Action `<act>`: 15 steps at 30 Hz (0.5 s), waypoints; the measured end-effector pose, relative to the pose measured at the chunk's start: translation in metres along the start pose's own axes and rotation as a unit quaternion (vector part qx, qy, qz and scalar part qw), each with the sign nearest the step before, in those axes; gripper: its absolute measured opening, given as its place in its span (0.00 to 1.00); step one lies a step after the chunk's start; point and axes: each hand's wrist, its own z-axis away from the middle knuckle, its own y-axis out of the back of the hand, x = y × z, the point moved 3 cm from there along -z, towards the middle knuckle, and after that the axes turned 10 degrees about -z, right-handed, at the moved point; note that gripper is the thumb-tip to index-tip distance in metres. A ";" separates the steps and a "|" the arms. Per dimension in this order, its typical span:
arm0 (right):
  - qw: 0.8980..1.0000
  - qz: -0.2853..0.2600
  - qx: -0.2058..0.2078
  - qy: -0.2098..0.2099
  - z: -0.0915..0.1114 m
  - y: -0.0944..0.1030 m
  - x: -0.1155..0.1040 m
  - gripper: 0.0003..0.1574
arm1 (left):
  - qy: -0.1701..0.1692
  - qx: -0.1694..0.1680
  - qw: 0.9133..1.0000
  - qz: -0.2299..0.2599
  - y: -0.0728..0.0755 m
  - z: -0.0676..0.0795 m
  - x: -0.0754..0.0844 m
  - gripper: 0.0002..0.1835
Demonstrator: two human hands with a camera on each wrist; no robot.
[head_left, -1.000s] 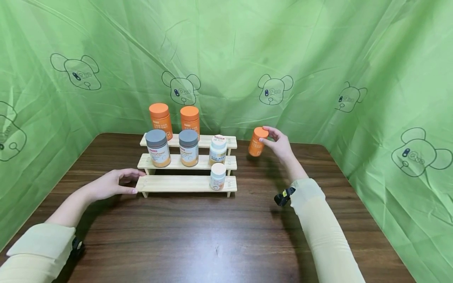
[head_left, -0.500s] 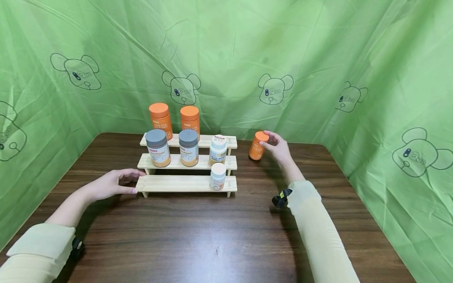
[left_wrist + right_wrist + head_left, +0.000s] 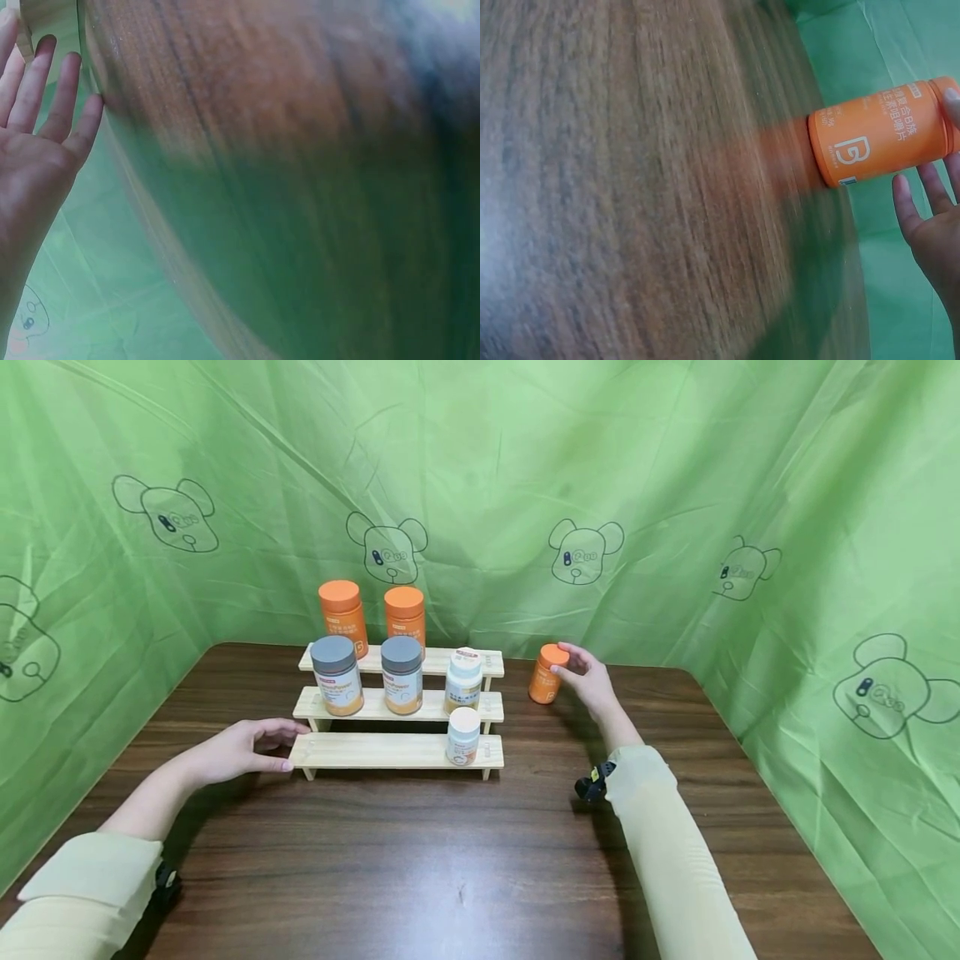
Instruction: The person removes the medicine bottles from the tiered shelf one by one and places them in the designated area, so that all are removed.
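Observation:
At the right of the head view, my right hand (image 3: pixel 588 681) pinches the orange lid of an orange supplement bottle (image 3: pixel 544 681) between thumb and fingers. The bottle (image 3: pixel 881 135) stands upright, its base right at the tabletop; its label shows a white B in the right wrist view. My left hand (image 3: pixel 243 750) touches the left end of a three-step wooden display rack (image 3: pixel 367 750), thumb at the bottom step's front corner and fingertips at its back corner. In the left wrist view this hand (image 3: pixel 37 161) has its fingers nearly straight.
Two orange bottles (image 3: pixel 343 618) stand on the top step. The middle step holds two grey-lidded jars (image 3: pixel 337 681) and a white-and-yellow bottle (image 3: pixel 463 685). A small white bottle (image 3: pixel 462 739) is on the bottom step's right end. Green cloth (image 3: pixel 480 460) surrounds the brown table (image 3: pixel 420 860).
My right hand has lowered the orange bottle to the tabletop right of the rack, and the bottle has gone from tilted to upright. The left hand stays at the rack's end.

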 end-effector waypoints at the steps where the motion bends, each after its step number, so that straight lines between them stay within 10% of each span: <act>1: 1.000 0.001 -0.001 0.001 0.000 0.000 0.000 0.34 | 0.001 0.001 1.000 0.000 0.000 0.000 0.000 0.29; 15: 0.999 -0.024 -0.016 0.016 0.003 0.000 -0.007 0.37 | -0.003 -0.001 1.000 0.019 -0.002 0.000 -0.002 0.29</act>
